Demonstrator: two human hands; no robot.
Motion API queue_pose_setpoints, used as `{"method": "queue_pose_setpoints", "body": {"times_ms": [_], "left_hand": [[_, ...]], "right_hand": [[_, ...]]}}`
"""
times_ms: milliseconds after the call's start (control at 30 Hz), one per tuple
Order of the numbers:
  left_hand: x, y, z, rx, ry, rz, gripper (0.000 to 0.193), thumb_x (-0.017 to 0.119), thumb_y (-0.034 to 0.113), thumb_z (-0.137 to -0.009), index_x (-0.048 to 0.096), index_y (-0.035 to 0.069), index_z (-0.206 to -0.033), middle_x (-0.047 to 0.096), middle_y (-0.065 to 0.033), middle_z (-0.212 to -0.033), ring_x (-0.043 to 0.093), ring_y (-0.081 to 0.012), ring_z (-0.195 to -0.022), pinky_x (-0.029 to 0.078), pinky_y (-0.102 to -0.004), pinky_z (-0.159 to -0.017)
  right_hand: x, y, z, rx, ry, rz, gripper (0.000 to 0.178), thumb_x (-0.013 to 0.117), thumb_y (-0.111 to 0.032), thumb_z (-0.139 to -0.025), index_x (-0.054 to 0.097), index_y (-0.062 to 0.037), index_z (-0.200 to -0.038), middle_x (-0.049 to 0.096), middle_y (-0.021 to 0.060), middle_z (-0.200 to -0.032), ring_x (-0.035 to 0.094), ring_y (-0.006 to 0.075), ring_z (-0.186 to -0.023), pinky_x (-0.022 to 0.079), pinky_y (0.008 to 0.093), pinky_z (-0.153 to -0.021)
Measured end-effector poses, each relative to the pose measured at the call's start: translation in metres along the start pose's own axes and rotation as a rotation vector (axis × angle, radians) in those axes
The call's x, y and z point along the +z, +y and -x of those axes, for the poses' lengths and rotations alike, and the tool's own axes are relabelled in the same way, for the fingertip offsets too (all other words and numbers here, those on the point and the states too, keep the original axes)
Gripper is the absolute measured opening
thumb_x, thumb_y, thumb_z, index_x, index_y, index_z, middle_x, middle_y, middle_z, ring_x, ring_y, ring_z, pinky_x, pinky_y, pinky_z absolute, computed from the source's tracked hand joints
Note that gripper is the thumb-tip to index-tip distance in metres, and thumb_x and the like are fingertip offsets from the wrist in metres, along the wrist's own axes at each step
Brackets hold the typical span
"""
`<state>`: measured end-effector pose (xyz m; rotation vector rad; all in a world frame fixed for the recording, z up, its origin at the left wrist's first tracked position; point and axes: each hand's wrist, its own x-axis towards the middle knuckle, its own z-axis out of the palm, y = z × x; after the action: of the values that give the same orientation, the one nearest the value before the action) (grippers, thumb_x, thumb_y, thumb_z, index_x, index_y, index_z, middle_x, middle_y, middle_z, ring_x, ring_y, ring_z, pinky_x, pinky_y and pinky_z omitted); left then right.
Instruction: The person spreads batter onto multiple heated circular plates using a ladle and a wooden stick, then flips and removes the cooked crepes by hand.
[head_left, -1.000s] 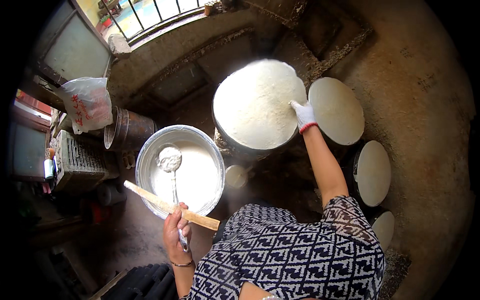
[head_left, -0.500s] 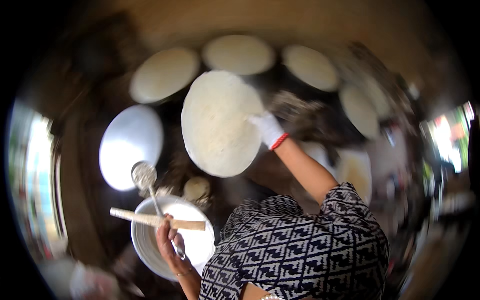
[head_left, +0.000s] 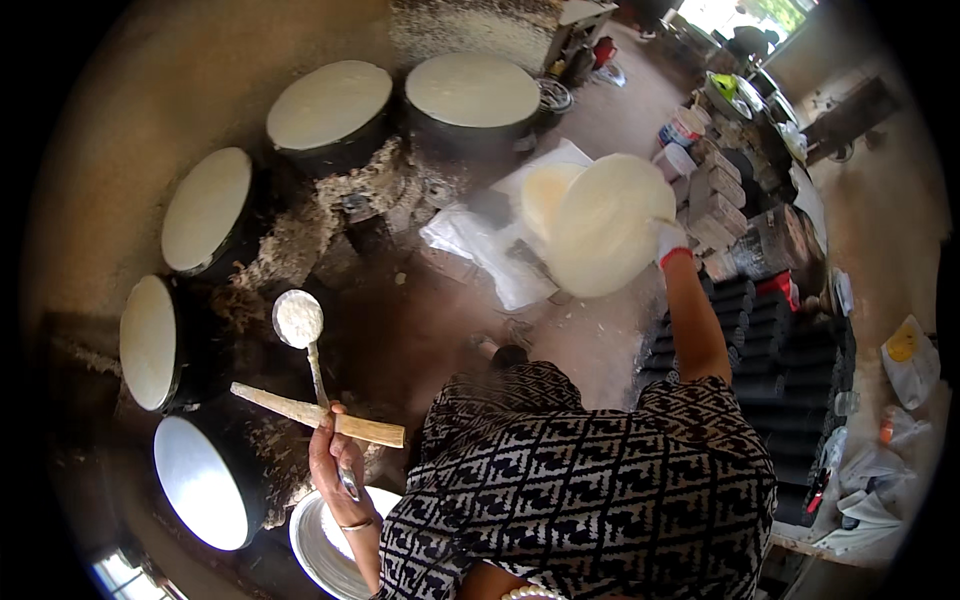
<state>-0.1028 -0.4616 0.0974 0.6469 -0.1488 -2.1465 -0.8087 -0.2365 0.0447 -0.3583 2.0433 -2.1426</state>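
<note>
My left hand (head_left: 335, 465) grips two things together: a metal ladle (head_left: 298, 320) whose bowl is filled with pale batter, and a flat wooden scraper (head_left: 275, 404) lying crosswise over its handle. Below that hand is a basin (head_left: 308, 560) holding white batter. In a white glove with a red cuff, my right hand (head_left: 668, 243) pinches the right edge of a large, thin, round pancake (head_left: 605, 230). The pancake hangs over a yellower pancake (head_left: 542, 192) lying on a white sheet (head_left: 478, 245) and covers part of it.
Several round griddles curve along the wall, pale layers on most, such as the far griddle (head_left: 472, 92); the nearest griddle (head_left: 200, 485) looks shiny. At right stand stacked dark ridged tiles (head_left: 740, 370), bricks (head_left: 715, 200) and buckets (head_left: 682, 127). Plastic bags (head_left: 870, 480) lie farther right.
My view has turned right, away from the griddles. My right hand has carried the pancake from among them to above the white sheet. My left hand still holds the ladle and scraper.
</note>
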Motion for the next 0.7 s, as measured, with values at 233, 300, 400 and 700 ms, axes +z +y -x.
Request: {"method": "queue_pose_setpoints", "body": {"times_ms": [233, 300, 400, 700], "left_hand": [[0.082, -0.037, -0.053, 0.045, 0.168, -0.124, 0.019, 0.049, 0.012, -0.1, 0.054, -0.004, -0.108, 0.038, 0.0057, -0.06, 0.03, 0.0002, -0.044, 0.026, -0.0157, -0.035], [0.093, -0.034, -0.058, 0.089, 0.221, -0.155, 0.018, 0.051, 0.014, -0.1, 0.056, -0.002, -0.106, 0.034, 0.0082, -0.058, 0.027, 0.0011, -0.042, 0.023, -0.0158, -0.035], [0.134, -0.053, -0.076, 0.096, 0.282, -0.215, 0.018, 0.05, 0.016, -0.1, 0.057, -0.001, -0.106, 0.03, 0.009, -0.056, 0.024, 0.0018, -0.041, 0.019, -0.0152, -0.034], [0.128, -0.052, -0.102, 0.287, 0.501, -0.548, 0.034, 0.043, 0.022, -0.102, 0.052, -0.005, -0.12, 0.045, 0.0025, -0.082, 0.027, 0.0, -0.057, 0.022, -0.0142, -0.047]], "right_hand": [[0.106, 0.003, -0.114, -0.546, 0.206, 0.775, 0.027, 0.064, -0.021, -0.089, 0.068, -0.0038, -0.11, 0.068, 0.0132, -0.084, 0.065, 0.0224, -0.078, 0.049, 0.0306, -0.075], [0.175, 0.027, -0.105, -0.112, 0.097, 0.734, 0.032, 0.063, -0.028, -0.091, 0.067, -0.0042, -0.112, 0.069, 0.0143, -0.091, 0.065, 0.0268, -0.084, 0.05, 0.0346, -0.077], [0.193, 0.11, -0.103, -0.218, -0.005, 0.939, 0.032, 0.059, -0.031, -0.092, 0.066, -0.0085, -0.114, 0.069, 0.0141, -0.1, 0.064, 0.0311, -0.093, 0.05, 0.0399, -0.08], [0.264, 0.268, -0.012, -0.328, -0.543, 1.451, 0.046, 0.049, -0.01, -0.088, 0.054, -0.0237, -0.132, 0.067, 0.0079, -0.107, 0.062, 0.0273, -0.102, 0.046, 0.0431, -0.091]]}}
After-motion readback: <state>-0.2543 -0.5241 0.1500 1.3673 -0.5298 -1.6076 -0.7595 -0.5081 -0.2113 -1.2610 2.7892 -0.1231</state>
